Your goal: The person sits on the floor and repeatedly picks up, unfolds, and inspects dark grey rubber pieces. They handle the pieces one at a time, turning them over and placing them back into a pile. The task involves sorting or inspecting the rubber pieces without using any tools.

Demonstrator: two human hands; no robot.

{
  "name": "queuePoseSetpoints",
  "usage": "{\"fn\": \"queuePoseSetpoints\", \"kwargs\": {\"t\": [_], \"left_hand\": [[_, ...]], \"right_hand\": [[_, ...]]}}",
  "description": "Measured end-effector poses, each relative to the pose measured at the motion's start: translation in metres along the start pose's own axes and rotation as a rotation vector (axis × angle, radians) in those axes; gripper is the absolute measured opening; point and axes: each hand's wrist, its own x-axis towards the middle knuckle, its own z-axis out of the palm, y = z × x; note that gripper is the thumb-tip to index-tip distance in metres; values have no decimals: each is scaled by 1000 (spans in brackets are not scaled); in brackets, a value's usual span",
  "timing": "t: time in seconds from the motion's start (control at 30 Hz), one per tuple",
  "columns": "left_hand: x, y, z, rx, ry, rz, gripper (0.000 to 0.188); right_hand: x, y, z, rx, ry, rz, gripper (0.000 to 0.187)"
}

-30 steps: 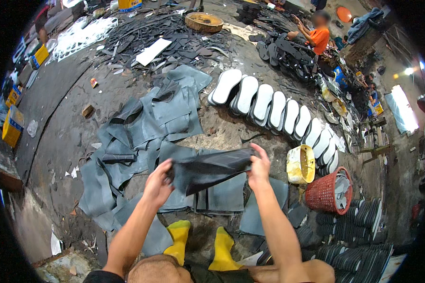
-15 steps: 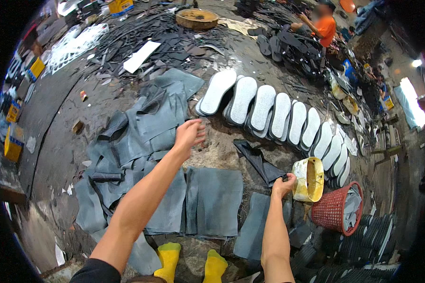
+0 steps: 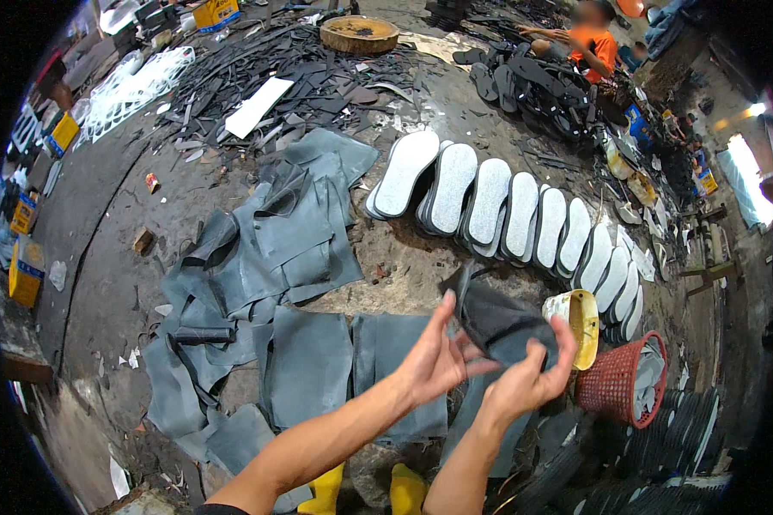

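A creased, dark flexible sheet [image 3: 502,313] is raised off the ground in front of me. My right hand [image 3: 528,378] pinches its lower right side between thumb and fingers. Thumb and fingers apart, my left hand [image 3: 438,356] is at the sheet's lower left edge; whether it touches is hard to tell. Below my hands lie stacked grey sheets [image 3: 386,343], partly covered by my left forearm. Another squarish pile of grey sheets [image 3: 305,360] lies to their left, beside a loose heap of grey sheets [image 3: 258,249].
A curved row of pale-topped sole stacks [image 3: 451,189] runs beyond my hands. A yellowed plastic container [image 3: 584,330] and a red basket [image 3: 614,390] with grey scraps stand at right. Dark offcuts [image 3: 318,103] and a round wooden block [image 3: 358,34] lie farther back; a person in orange [image 3: 594,51] sits there.
My right hand has lifted the dark sheet off the ground. My left hand has swung right, from beside the grey heap to the sheet.
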Motion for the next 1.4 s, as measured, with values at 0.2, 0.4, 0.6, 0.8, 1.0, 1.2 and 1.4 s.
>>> {"fn": "queuePoseSetpoints", "kwargs": {"t": [0.2,0.4,0.6,0.8,1.0,1.2,1.4], "left_hand": [[-21,29,-6,629,280,566,89],[-18,27,-32,429,384,587,38],[37,-4,-75,194,392,314,54],[87,-41,-120,-3,517,84,73],[9,-59,-144,1048,355,181,41],[-60,-33,-146,1277,310,396,30],[-42,134,-190,1741,758,1238,34]], "right_hand": [[-42,-23,-29,-448,-354,-346,79],[-34,3,-16,19,-482,237,31],[48,128,-16,44,-289,523,60],[118,268,-17,-419,-592,410,34],[106,272,-9,-854,-389,-227,43],[35,209,23,-697,-893,-511,23],[-22,146,89,-342,-909,-406,17]]}}
